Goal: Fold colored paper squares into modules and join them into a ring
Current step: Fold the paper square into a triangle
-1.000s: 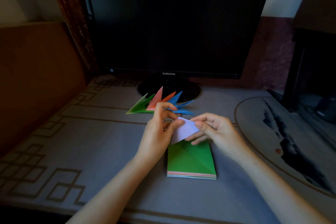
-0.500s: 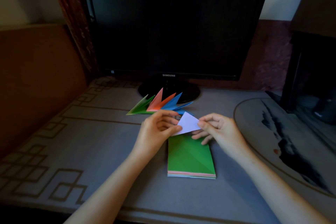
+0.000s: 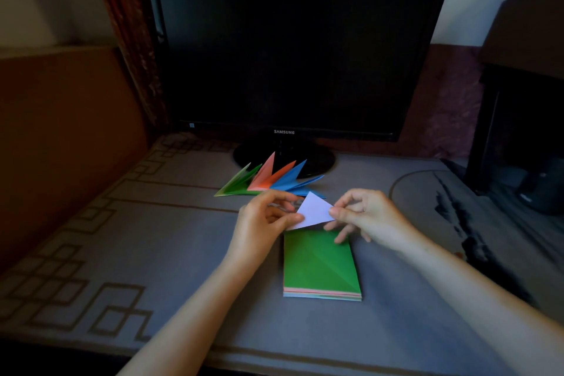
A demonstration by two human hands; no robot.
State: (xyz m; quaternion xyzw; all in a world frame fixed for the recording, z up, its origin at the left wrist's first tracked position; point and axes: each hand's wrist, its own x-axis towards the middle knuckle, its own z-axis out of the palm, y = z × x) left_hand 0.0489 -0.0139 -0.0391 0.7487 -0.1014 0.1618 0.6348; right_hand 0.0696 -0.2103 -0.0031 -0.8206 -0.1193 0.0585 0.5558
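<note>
A pale lilac folded paper piece (image 3: 314, 211) is held above the table, pinched on its left edge by my left hand (image 3: 262, 227) and on its right corner by my right hand (image 3: 366, 217). It shows as a pointed, roughly triangular shape. Just below it lies a stack of colored paper squares (image 3: 320, 262) with a creased green sheet on top. Behind my hands, several finished modules (image 3: 268, 180) in green, orange and blue fan out on the table in a joined arc.
A dark monitor (image 3: 293, 49) on a round stand (image 3: 317, 159) rises right behind the modules. The table wears a grey patterned cloth (image 3: 122, 253). A brown panel stands at the left and dark furniture (image 3: 525, 101) at the right.
The lilac piece has been turned and lifted a little; its point now faces up and away. Both hands shifted slightly away from me while keeping their pinch.
</note>
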